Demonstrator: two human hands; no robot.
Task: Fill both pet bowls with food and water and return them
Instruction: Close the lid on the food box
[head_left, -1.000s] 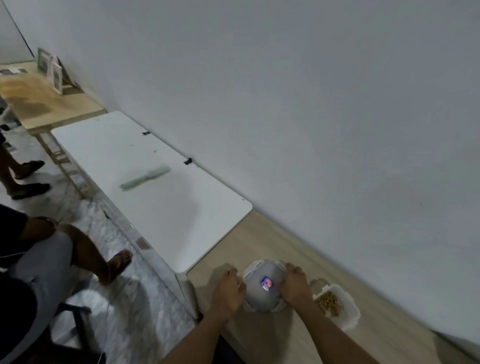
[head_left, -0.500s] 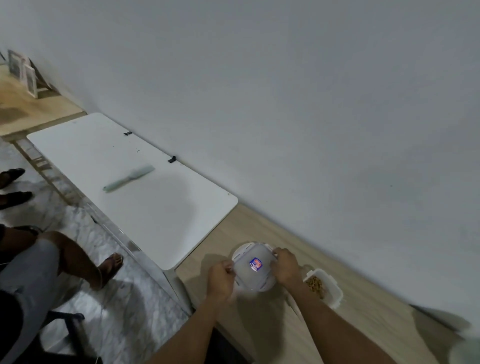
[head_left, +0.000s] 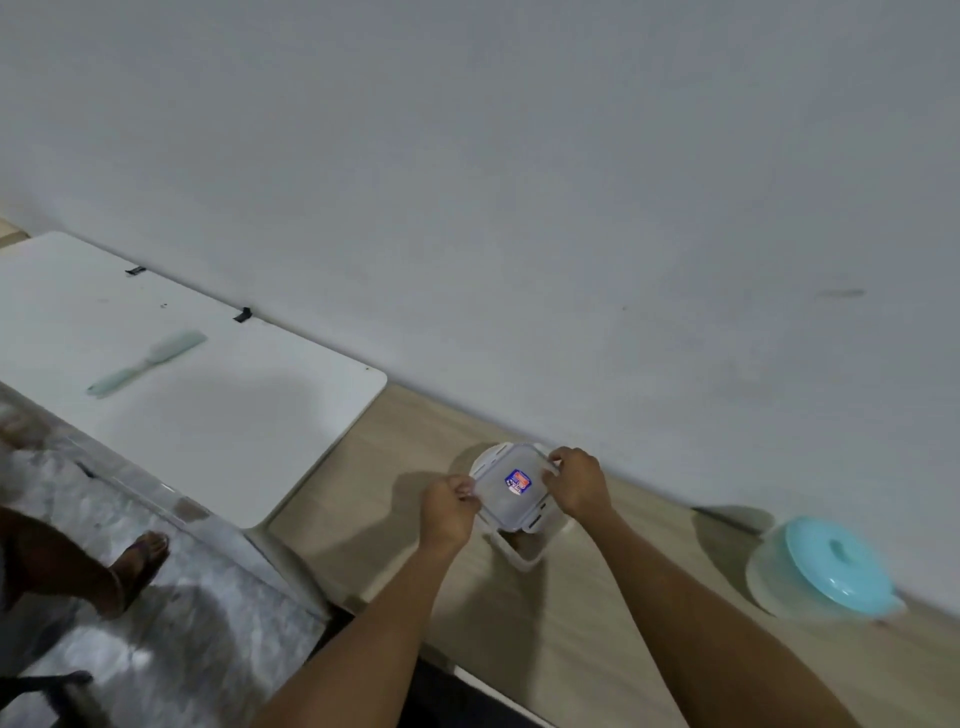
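Observation:
A clear square container lid (head_left: 511, 500) with a red-and-blue sticker is held above the wooden counter (head_left: 415, 457), level and facing up. My left hand (head_left: 448, 508) pinches its left edge and my right hand (head_left: 577, 486) grips its right edge. Under the lid, a white open container (head_left: 522, 555) sits on the counter, mostly hidden, with a brown patch showing at its near corner. A white round rim (head_left: 485, 453) peeks out behind the lid's far left corner. At the right stands a translucent jug with a turquoise lid (head_left: 831, 566).
A white table (head_left: 208, 405) adjoins the counter on the left, with a pale green brush (head_left: 148, 361) lying on it. The wall (head_left: 571, 208) runs right behind the counter. A person's leg and sandalled foot (head_left: 137, 564) are on the marble floor at lower left.
The lid, held in both hands, has shifted right from over the round white bowl to over the container of brown food. The view has swung right, bringing the turquoise-lidded jug in.

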